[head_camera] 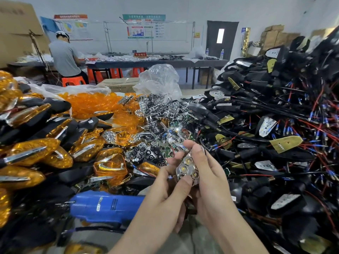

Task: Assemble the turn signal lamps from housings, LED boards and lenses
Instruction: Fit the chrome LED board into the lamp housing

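Both hands hold a small chrome reflector (pixel 187 168) with three round LED cups in front of me. My left hand (pixel 165 187) grips its lower left edge, thumb on its face. My right hand (pixel 207 173) curls round its right side and top. Black housings with red and black wires (pixel 275 125) are heaped on the right. Loose chrome reflectors and LED boards (pixel 157 125) lie in the middle. Orange lenses (pixel 91 103) spill from a clear bag behind them. Finished amber lamps (pixel 36 151) are stacked on the left.
A blue power tool (pixel 106 206) lies just left of my forearms. A crumpled clear plastic bag (pixel 159 79) stands behind the piles. A person in a grey shirt (pixel 64 57) sits on an orange stool at a far table. Cardboard boxes (pixel 273 37) are stacked back right.
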`<state>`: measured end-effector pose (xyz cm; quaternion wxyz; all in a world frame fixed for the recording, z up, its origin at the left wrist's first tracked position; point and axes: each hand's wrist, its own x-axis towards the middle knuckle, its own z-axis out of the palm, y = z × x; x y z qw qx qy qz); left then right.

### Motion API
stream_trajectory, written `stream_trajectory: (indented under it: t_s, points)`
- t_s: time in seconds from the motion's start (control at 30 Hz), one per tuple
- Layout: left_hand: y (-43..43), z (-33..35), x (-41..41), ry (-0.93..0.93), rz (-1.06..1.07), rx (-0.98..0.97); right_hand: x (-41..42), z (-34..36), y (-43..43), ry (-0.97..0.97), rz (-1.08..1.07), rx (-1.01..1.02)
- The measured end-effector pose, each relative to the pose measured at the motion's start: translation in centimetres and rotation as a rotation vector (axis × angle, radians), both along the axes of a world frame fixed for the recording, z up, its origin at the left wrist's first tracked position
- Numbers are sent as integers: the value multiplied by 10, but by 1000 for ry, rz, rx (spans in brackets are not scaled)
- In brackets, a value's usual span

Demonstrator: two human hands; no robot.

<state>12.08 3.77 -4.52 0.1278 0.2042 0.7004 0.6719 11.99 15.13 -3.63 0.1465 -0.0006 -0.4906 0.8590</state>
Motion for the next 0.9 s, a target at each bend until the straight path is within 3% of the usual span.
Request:
stream_trajectory:
  t_s: [0.17, 0.33, 0.57, 0.9]
  points:
    - [1, -1, -2, -19, -27, -15, -4, -12, 0, -40, -54, 179]
    - [4, 1, -1, 22, 59, -92, -5, -21, -3, -68, -110, 229]
    - [9, 5, 1, 51, 156, -60, -3, -21, -4, 16, -150, 269]
    - [4, 1, -3, -37, -15, -52, -4, -23, -6, 63, -245, 326]
